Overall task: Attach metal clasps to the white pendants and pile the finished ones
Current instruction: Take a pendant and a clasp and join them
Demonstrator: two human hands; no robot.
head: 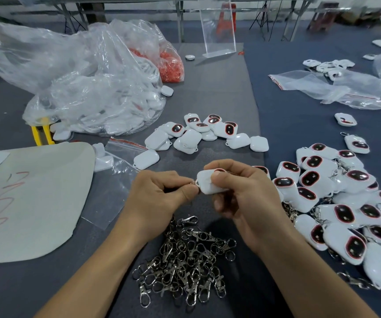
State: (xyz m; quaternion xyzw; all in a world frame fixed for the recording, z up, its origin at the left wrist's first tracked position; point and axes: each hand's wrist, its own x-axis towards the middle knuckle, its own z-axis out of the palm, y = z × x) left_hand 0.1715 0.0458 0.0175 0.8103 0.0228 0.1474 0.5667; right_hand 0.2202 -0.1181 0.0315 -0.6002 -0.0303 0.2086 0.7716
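White pendant [204,185] sits between the two hands, gripped by the right hand [244,196] with the thumb [222,177] pressed on its near face and the other fingers curled behind it. The left hand [157,196] pinches a small metal ring [193,183] between thumb and forefinger, right at the pendant's left edge, where ring and pendant touch. Whether the ring has passed through the pendant's loop cannot be told.

Just below both wrists lies a loose heap of metal clasps [185,262], with swivel hooks and split rings tangled together. To the right of the right hand's knuckles spreads a pile of finished pendants [336,198], dark red-rimmed windows facing up and clasps showing among them. Beyond the fingertips, further up the grey table cover [219,92], a smaller cluster of bare pendants [198,134] lies, some face down. Far left of the left hand's fingers a clear plastic bag [88,92] bulges with more white pendants, and a bag of red pieces [171,65] stands behind it. A pale sheet [35,203] with red scribbles lies left of the left forearm. Empty zip bags [336,88] lie well beyond the right hand.
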